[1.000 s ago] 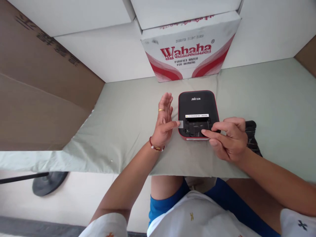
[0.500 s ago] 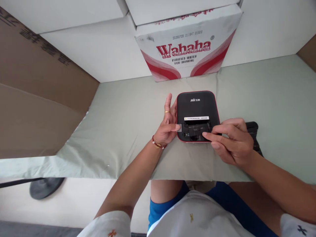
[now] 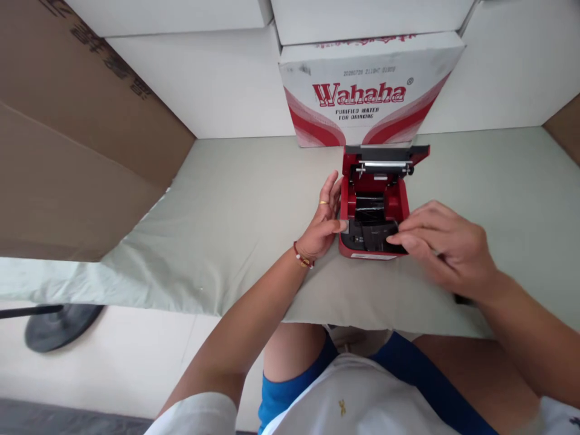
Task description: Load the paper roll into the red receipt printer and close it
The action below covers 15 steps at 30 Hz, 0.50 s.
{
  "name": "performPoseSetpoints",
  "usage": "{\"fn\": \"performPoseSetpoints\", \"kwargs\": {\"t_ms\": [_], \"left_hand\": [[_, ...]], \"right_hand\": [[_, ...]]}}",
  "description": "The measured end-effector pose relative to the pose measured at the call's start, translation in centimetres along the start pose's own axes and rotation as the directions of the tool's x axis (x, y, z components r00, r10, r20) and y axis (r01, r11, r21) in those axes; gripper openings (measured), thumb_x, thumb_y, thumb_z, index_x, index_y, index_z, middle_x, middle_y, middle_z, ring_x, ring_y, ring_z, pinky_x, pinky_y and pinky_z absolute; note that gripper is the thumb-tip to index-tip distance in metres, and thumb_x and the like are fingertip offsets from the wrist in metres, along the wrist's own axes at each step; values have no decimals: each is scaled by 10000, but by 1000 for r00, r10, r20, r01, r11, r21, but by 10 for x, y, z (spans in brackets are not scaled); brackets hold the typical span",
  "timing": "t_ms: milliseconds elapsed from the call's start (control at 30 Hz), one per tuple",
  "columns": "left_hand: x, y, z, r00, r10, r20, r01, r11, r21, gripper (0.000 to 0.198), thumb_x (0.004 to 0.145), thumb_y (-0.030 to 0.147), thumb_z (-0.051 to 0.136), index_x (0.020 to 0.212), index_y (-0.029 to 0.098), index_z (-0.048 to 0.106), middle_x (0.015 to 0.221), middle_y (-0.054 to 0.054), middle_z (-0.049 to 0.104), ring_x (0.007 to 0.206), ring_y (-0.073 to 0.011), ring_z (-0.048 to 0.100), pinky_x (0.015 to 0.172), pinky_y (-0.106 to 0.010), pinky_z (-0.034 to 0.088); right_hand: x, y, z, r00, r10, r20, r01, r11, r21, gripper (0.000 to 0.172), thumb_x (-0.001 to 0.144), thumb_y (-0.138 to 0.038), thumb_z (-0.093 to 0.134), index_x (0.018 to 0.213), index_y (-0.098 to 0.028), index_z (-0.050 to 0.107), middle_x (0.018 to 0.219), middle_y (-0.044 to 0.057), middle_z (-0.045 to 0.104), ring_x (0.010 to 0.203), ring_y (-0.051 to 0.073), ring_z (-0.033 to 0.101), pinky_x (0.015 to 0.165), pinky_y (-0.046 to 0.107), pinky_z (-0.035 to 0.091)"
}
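A small red and black label printer stands on the cloth with its lid raised. A shiny black roll lies in its red bay, and a glossy black strip stretches forward over the front edge. My left hand grips the printer's left side, fingers along the wall and thumb pressed on the grey latch. At the front right, my right hand pinches the strip's edge between thumb and fingers. A dark object, mostly hidden, lies beneath my right wrist.
A Wahaha water carton stands right behind the printer, among white boxes. A large brown cardboard box is at the left. The pale green cloth ends at the table's front edge, close to my body.
The printer's lid has swung up and back, exposing the red bay and the roll. My left thumb stays at the latch; my right hand remains at the strip. The view has shifted slightly.
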<state>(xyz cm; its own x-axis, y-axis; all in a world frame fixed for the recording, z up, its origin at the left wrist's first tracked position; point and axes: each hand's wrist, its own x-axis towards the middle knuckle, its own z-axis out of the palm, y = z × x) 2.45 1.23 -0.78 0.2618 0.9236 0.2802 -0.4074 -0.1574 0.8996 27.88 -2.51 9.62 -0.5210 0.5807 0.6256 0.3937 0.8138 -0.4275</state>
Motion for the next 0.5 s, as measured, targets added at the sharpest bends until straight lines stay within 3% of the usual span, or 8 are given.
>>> {"fn": "performPoseSetpoints", "kwargs": {"t_ms": [67,133,200,267,367,500], "left_hand": [[3,-3,1,998,2,-60,-3,1000,-24,980,838,670,878,1678,459,420,1828,-28,428,1741,-362,373,1408,-590,380],[7,-4,3,991,-30,-129,25,999,-40,799,901,678,821,1590,400,526,1772,-55,500,1706,-348,433,1405,-571,380],[10,-5,3,983,-71,-170,66,997,-32,680,930,647,809,1501,352,587,1718,-74,557,1658,-329,498,1392,-551,396],[12,-6,2,979,-92,-180,90,996,-21,659,920,614,834,1466,333,596,1684,-79,589,1616,-313,544,1380,-535,409],[14,-7,0,981,-80,-179,81,997,-4,682,912,623,844,1470,326,588,1679,-84,592,1597,-307,558,1367,-522,419],[16,-10,-2,982,-74,-176,78,997,17,713,897,666,853,1467,323,599,1682,-83,587,1607,-318,540,1352,-513,424]], "right_hand": [[18,7,-6,980,156,122,-163,985,56,283,1119,-356,624,971,-304,859,939,9,847,820,200,770,767,360,615],[37,20,-7,923,300,242,-317,948,34,296,1115,-393,610,992,-289,859,942,4,851,795,193,792,744,338,614],[55,36,-1,854,382,353,-383,921,-71,237,1073,-334,633,1068,-284,864,890,-5,841,721,184,775,698,327,591],[69,52,11,813,411,413,-321,908,-271,212,994,-268,696,1112,-283,871,863,10,841,687,204,753,671,341,560],[79,65,35,812,424,402,-158,822,-547,130,903,-291,795,1001,-266,876,857,82,844,706,264,741,664,385,534],[77,69,54,831,423,361,-144,791,-595,136,896,-376,816,835,-254,824,787,111,815,687,273,723,648,393,524]]}}
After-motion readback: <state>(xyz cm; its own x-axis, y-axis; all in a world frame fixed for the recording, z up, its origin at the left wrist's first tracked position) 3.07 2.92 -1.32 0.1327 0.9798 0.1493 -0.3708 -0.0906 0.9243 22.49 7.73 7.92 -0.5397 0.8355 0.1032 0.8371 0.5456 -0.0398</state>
